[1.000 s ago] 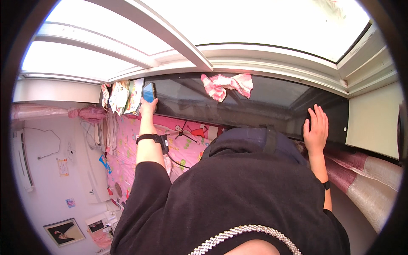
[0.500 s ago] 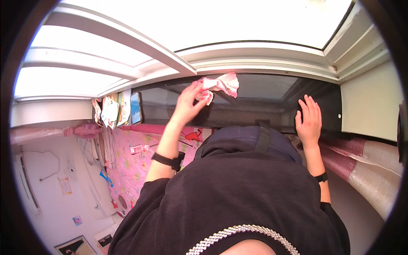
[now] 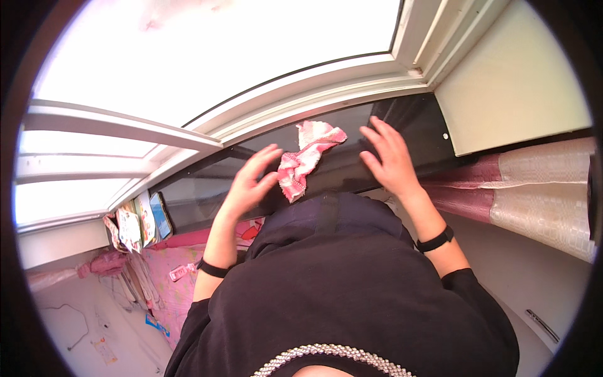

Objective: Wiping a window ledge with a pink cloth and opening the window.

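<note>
A crumpled pink and white cloth [image 3: 304, 160] lies on the glossy black windowsill [image 3: 411, 135]. Just left of it is my left hand [image 3: 252, 181], fingers apart and holding nothing. My right hand [image 3: 391, 157] is over the sill on the cloth's other side, its fingers spread and slightly blurred. A gap shows between the right hand and the cloth; the left fingertips come close to its edge. Both wrists wear black bands.
A phone [image 3: 160, 215] leans beside several books [image 3: 134, 223] at the sill's left end. White window frames [image 3: 295, 94] run along the back. A pink bed cover [image 3: 169, 257] is below left; pink and cream curtains [image 3: 496, 185] hang at right.
My left hand has let go of the cloth, which is spread longer and turned toward me. My right hand has come leftward, nearer the cloth. The view has shifted and tilted.
</note>
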A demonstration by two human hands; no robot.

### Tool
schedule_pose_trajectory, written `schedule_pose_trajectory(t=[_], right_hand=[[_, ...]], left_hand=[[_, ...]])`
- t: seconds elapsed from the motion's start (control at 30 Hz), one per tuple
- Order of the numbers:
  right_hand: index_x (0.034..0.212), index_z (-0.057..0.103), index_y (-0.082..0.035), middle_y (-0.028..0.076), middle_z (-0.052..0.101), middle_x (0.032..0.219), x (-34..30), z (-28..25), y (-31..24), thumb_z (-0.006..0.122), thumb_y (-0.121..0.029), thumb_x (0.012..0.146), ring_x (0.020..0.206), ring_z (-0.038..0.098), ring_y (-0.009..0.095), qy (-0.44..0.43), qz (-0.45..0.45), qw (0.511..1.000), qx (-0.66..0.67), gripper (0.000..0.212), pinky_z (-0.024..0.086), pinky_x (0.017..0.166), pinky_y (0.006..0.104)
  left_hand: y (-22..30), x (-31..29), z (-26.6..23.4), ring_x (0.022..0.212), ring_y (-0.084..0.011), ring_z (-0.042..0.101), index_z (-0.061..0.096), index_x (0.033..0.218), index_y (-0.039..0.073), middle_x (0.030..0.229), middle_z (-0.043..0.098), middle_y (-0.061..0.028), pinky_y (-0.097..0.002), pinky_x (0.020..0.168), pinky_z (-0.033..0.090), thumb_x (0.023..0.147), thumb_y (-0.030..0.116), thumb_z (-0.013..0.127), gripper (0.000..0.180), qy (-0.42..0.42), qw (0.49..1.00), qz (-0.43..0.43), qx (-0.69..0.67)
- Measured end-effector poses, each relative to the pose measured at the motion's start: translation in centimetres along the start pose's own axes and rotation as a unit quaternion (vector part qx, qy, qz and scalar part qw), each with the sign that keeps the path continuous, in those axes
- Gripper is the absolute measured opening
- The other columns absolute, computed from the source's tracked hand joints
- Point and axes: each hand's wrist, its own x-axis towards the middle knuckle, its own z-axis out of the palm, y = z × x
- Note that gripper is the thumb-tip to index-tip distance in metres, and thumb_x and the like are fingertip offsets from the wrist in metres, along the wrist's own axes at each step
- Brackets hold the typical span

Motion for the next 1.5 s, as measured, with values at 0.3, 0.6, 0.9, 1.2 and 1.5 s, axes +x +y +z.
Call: schedule_pose_trajectory(t=[0.3, 0.6, 0.9, 1.2, 1.5], right_hand=[[0.136, 0.055, -0.017, 0.027, 0.026, 0.154, 2.8, 5.8, -5.7, 0.070, -0.047, 0.082, 0.141, 0.021, 0.052, -0.123, -0.036, 0.992, 0.016, 0.064, 0.022, 0.115, 0.0577], [0.127, 0.062, -0.014, 0.026, 0.040, 0.146, 2.1, 9.4, -5.4, 0.069, -0.032, 0.077, 0.140, 0.029, 0.049, -0.148, -0.108, 0.983, 0.003, 0.053, 0.024, 0.115, 0.0581], [0.123, 0.065, -0.012, 0.014, 0.059, 0.129, -1.8, -3.6, 1.5, 0.057, -0.005, 0.078, 0.125, 0.052, 0.034, -0.070, 0.022, 0.997, 0.001, 0.046, 0.037, 0.110, 0.0433], [0.128, 0.060, -0.012, 0.022, 0.035, 0.151, -5.3, -3.6, 7.1, 0.070, -0.041, 0.082, 0.140, 0.025, 0.049, -0.019, 0.120, 0.966, -0.227, 0.055, 0.022, 0.111, 0.0619], [0.121, 0.065, -0.020, 0.011, 0.046, 0.147, 1.3, 3.4, -0.9, 0.072, -0.030, 0.082, 0.139, 0.035, 0.042, -0.191, -0.156, 0.969, 0.032, 0.041, 0.030, 0.113, 0.0542]], left_hand=[[-16.8, -9.9, -7.7, 0.117, -0.0367, 0.053, 0.061, 0.117, -0.002, 0.121, 0.061, -0.0199, -0.0456, 0.102, 0.039, 0.097, 0.021, 0.055, 0.031, 0.329, 0.862, -0.144, 0.358], [-20.1, -10.6, -7.0, 0.123, -0.0370, 0.050, 0.057, 0.125, -0.001, 0.130, 0.056, -0.0217, -0.0468, 0.104, 0.039, 0.097, 0.029, 0.053, 0.041, 0.323, 0.804, -0.275, 0.417], [-19.1, -10.9, -7.2, 0.121, -0.0357, 0.052, 0.059, 0.123, 0.002, 0.130, 0.059, -0.0173, -0.0465, 0.102, 0.040, 0.096, 0.029, 0.053, 0.039, 0.347, 0.793, -0.248, 0.434], [-19.5, -10.2, -5.9, 0.123, -0.0351, 0.050, 0.058, 0.126, 0.004, 0.131, 0.057, -0.0176, -0.0468, 0.102, 0.040, 0.096, 0.030, 0.053, 0.039, 0.348, 0.794, -0.240, 0.436], [-18.6, -10.0, -6.4, 0.124, -0.0353, 0.049, 0.057, 0.128, 0.004, 0.133, 0.055, -0.0187, -0.0470, 0.103, 0.039, 0.096, 0.029, 0.053, 0.040, 0.346, 0.797, -0.275, 0.411]])
